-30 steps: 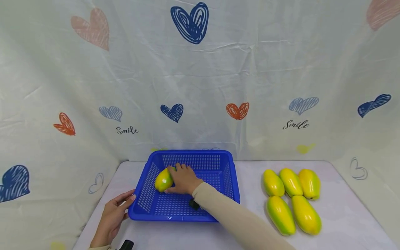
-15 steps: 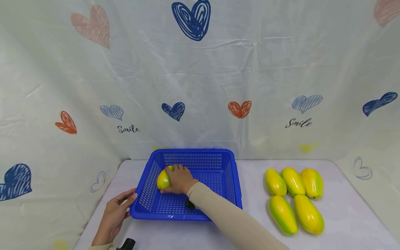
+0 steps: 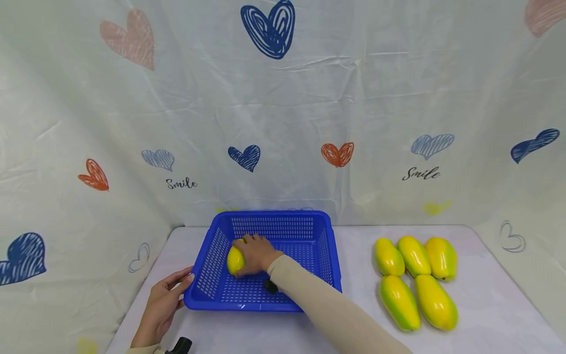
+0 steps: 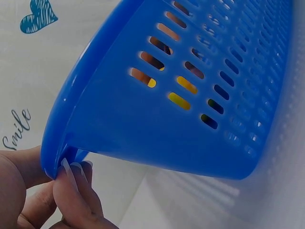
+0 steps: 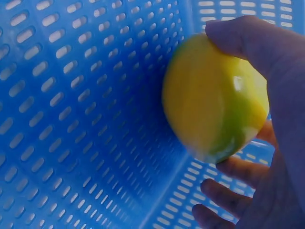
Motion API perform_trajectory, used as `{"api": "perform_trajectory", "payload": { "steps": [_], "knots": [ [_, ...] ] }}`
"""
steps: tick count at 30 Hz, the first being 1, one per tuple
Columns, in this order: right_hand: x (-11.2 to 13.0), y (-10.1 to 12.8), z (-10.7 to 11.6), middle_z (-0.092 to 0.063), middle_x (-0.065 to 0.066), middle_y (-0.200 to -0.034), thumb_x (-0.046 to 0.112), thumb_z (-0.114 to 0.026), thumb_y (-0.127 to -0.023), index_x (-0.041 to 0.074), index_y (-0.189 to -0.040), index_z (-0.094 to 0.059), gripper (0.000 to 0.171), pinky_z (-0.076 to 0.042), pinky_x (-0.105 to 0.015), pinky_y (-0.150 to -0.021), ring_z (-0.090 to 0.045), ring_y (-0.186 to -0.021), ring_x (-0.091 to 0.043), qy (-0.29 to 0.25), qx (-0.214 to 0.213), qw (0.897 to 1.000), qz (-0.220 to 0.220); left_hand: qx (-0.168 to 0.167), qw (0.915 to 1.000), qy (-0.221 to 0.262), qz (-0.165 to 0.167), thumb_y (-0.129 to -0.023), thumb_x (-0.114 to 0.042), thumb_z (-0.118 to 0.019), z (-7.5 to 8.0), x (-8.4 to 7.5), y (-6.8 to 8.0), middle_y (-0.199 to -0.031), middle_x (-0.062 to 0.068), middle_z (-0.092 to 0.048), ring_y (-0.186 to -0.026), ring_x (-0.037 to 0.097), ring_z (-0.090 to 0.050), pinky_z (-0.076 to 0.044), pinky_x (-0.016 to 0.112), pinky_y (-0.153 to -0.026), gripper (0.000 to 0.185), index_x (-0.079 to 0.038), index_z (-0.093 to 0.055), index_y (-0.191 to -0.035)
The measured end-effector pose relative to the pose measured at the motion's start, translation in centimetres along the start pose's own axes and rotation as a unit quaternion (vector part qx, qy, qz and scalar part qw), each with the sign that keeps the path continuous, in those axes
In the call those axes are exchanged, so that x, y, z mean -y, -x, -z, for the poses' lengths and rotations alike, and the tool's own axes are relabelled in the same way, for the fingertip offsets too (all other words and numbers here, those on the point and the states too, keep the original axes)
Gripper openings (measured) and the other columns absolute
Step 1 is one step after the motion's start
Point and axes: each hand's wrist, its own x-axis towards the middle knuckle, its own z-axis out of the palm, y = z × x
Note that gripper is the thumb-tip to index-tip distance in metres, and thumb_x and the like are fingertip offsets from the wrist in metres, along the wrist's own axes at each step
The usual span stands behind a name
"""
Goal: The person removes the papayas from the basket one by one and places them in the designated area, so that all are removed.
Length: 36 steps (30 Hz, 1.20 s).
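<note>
My right hand (image 3: 257,254) reaches into the blue plastic basket (image 3: 265,308) and holds a smooth yellow-green papaya (image 3: 236,259) near the basket's left wall. In the right wrist view, the thumb lies over the top of the papaya (image 5: 209,100) and one finger touches it from below, while other fingers spread beneath. My left hand (image 3: 162,302) grips the basket's near left corner. From the left wrist view, its thumb and fingers pinch the rim (image 4: 71,102), and bits of yellow show through the slots.
Several more papayas (image 3: 435,302) lie in two rows on the white table (image 3: 491,305), right of the basket. A pale curtain (image 3: 283,108) printed with hearts hangs behind the table and along the left side.
The papaya has shifted slightly right in the basket and turned under my right hand, so it looks narrower and yellower. My left hand keeps its hold on the rim.
</note>
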Motion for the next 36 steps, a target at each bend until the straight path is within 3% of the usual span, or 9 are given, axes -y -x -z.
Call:
{"api": "perform_trajectory", "payload": {
  "steps": [7,14,36],
  "knots": [
    [0.4,0.9,0.6,-0.056,-0.001,-0.143,0.051,-0.084,-0.084,0.03,-0.151,-0.053,0.077,-0.045,-0.042,-0.112,-0.053,-0.128,-0.023,0.027,0.019,0.999,-0.001,-0.004,1.0,-0.003,0.002,-0.109,-0.021,-0.06,0.0,0.0,0.0,-0.135,0.02,-0.058,-0.092,0.011,-0.061,-0.055,0.028,-0.068,0.051,0.004,-0.05,-0.153],
    [0.1,1.8,1.0,-0.058,0.0,-0.143,0.051,-0.086,-0.083,0.029,-0.153,-0.051,0.081,-0.047,-0.039,-0.109,-0.055,-0.126,-0.022,0.051,0.039,0.998,0.003,-0.003,1.0,0.0,-0.001,-0.109,-0.021,-0.06,0.1,0.0,-0.1,-0.138,0.021,-0.057,-0.092,0.01,-0.061,-0.055,0.028,-0.068,0.052,0.005,-0.049,-0.153],
    [-2.2,5.5,0.9,-0.056,0.0,-0.143,0.048,-0.089,-0.08,0.031,-0.148,-0.055,0.078,-0.049,-0.042,-0.108,-0.059,-0.12,-0.021,0.038,0.054,0.998,0.01,0.003,1.0,0.004,-0.009,-0.109,-0.021,-0.06,0.1,0.2,0.0,-0.144,0.025,-0.055,-0.092,0.006,-0.062,-0.057,0.027,-0.07,0.054,0.006,-0.048,-0.153]
  ]
}}
